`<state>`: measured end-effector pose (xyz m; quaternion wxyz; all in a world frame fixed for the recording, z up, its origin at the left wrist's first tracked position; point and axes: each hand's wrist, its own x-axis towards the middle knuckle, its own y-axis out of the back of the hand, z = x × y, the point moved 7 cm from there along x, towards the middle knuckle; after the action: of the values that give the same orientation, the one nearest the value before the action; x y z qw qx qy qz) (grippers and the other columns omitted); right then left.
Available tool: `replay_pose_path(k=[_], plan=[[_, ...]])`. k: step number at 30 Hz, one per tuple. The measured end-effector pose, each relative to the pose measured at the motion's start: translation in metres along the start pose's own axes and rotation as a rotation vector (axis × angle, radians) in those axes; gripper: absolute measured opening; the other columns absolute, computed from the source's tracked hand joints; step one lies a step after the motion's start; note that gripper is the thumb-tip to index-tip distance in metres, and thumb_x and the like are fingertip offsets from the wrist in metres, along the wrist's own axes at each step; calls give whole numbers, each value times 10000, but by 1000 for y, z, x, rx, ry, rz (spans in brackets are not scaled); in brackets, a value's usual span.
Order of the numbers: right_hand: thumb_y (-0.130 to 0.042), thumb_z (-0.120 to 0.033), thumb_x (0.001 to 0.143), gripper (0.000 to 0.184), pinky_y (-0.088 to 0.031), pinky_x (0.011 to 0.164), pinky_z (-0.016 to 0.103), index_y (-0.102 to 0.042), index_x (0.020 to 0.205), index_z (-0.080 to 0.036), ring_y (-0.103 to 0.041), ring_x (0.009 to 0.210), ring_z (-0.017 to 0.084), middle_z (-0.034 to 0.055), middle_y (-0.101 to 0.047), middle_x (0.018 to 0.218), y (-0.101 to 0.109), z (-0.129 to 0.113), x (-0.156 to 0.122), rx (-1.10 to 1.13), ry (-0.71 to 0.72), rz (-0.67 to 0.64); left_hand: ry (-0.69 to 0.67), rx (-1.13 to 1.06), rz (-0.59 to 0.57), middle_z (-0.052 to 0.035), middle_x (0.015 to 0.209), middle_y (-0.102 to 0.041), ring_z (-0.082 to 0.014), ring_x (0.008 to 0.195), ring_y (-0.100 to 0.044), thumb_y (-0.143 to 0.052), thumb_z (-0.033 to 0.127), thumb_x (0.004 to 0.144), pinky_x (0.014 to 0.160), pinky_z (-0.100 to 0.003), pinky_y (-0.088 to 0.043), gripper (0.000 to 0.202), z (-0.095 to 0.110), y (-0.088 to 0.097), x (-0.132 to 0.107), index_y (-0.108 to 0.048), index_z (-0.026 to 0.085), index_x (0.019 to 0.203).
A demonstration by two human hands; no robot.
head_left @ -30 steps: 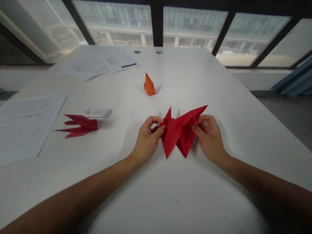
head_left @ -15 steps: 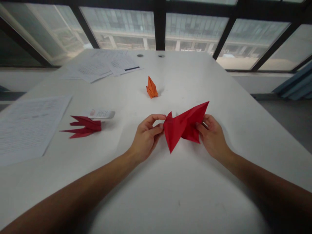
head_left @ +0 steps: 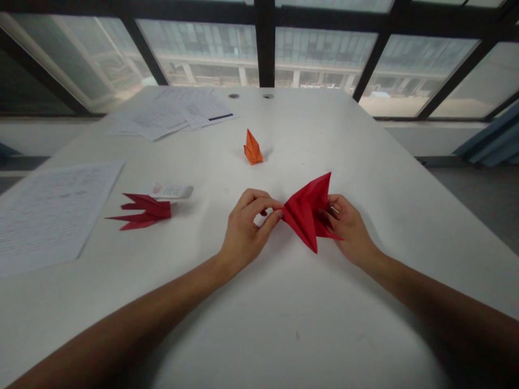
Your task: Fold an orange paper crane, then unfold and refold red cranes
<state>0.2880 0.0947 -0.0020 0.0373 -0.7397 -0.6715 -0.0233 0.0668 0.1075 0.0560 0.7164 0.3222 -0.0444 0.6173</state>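
Note:
A partly folded sheet of red origami paper [head_left: 307,212] is held between both hands above the white table. My left hand [head_left: 249,224] pinches its left tip between thumb and index finger. My right hand [head_left: 348,227] grips the right side, the thumb in front and some fingers hidden behind the paper. Two pointed flaps stick out, one up and one down toward me. Farther back stands a small orange folded paper figure [head_left: 253,148]. To the left lies a dark red folded paper piece [head_left: 146,212] with several thin points.
Behind the dark red piece is a white and grey eraser-like block [head_left: 172,191]. A printed sheet [head_left: 52,210] lies at the left, and more papers [head_left: 170,113] spread over the table's far left. Dark-framed windows [head_left: 266,48] rise beyond the table [head_left: 284,324].
The red paper has turned, and its left end has drawn to a narrow tip. My left hand has shifted slightly right and now pinches that tip; my right hand keeps its hold.

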Motion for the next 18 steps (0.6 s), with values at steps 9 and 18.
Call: replay_pose_path(k=[9,18], plan=[[-827,-257,728,321,-596,669,330,-636,986,-241,-647,794,153,21,-690,1034,-2,6,8,152,-124,-46,176,-338,29,-69,1063,-703,-206,991,-646,-576,405,1007,918,-329,-470,187,-16,-5,-2,-596,221,980],[-923,-272,603,530,-568,593,315,-575,1003,-259,-633,744,160,0,-667,947,-6,2,7,191,-250,-82,170,-251,24,12,879,-606,-131,689,-516,-510,227,1006,670,-266,-410,204,-13,-5,-4,-566,254,1199]])
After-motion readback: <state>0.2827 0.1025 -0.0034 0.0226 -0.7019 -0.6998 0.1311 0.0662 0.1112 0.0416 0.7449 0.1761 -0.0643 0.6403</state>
